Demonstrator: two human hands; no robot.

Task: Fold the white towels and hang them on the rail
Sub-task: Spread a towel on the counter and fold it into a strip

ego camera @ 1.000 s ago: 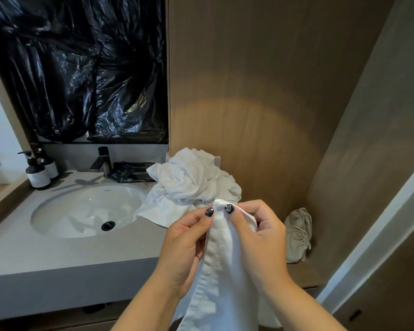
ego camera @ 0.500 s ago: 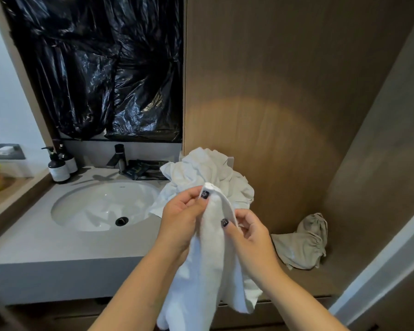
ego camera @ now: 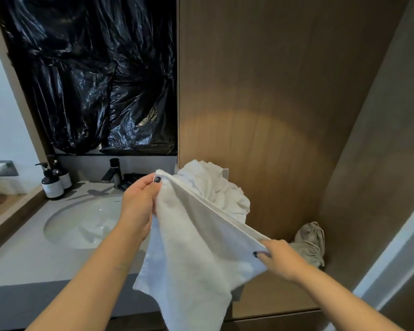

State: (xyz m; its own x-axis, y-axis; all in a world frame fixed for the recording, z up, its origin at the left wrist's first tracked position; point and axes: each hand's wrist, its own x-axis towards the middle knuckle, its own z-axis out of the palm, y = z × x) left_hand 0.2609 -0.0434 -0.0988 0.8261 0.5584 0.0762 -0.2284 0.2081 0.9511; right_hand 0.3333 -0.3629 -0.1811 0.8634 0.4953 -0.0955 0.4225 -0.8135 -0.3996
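Bare forearms, no sleeves — hands (ego camera: 139,201) wear dark nail polish (glossy).

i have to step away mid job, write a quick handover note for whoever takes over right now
Left hand: pinches one top corner of the white terry towel, raised by the sink.
Right hand: pinches the other end of the same hemmed edge, lower and off to the right.
The towel hangs from that stretched edge, unfolded, in front of the grey counter.
A crumpled heap of white towels lies on the counter against the wooden wall panel.
Done: one towel picked up and opened out.
Left: fold it, hang it, then work through the heap. No rail is in view.
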